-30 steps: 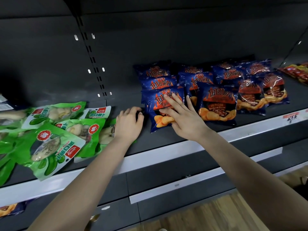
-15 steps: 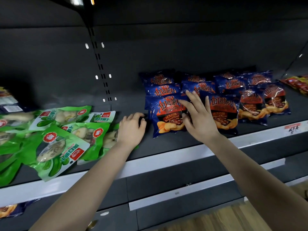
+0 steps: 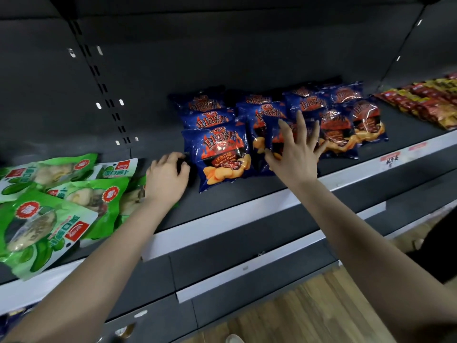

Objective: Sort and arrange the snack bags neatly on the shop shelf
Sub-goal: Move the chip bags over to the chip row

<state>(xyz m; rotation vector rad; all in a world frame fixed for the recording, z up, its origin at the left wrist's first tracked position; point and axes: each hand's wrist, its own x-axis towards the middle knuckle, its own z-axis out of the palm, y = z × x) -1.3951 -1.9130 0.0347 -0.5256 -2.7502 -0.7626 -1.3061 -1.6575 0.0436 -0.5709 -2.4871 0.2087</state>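
Observation:
Several blue chip bags lie in overlapping rows on the dark shelf [image 3: 235, 194]. The front left blue bag [image 3: 222, 154] lies free near the shelf edge. My right hand [image 3: 294, 157] is spread flat with straight fingers on the second front blue bag [image 3: 268, 134], covering most of it. My left hand [image 3: 165, 179] rests with loosely curled fingers on the shelf just left of the blue bags, over the edge of a green bag [image 3: 133, 196]; it holds nothing. Several green snack bags [image 3: 47, 224] lie in a loose heap at the left.
Red and yellow packets [image 3: 430, 102] fill the shelf's far right. A white price rail [image 3: 247, 219] runs along the shelf front with a red label [image 3: 390, 159]. A perforated upright [image 3: 106, 100] divides the back panel. Wooden floor [image 3: 296, 315] lies below.
My right hand slid right from the front left blue bag onto the neighbouring bag. The left hand stayed in place. The camera tilted, shifting the view.

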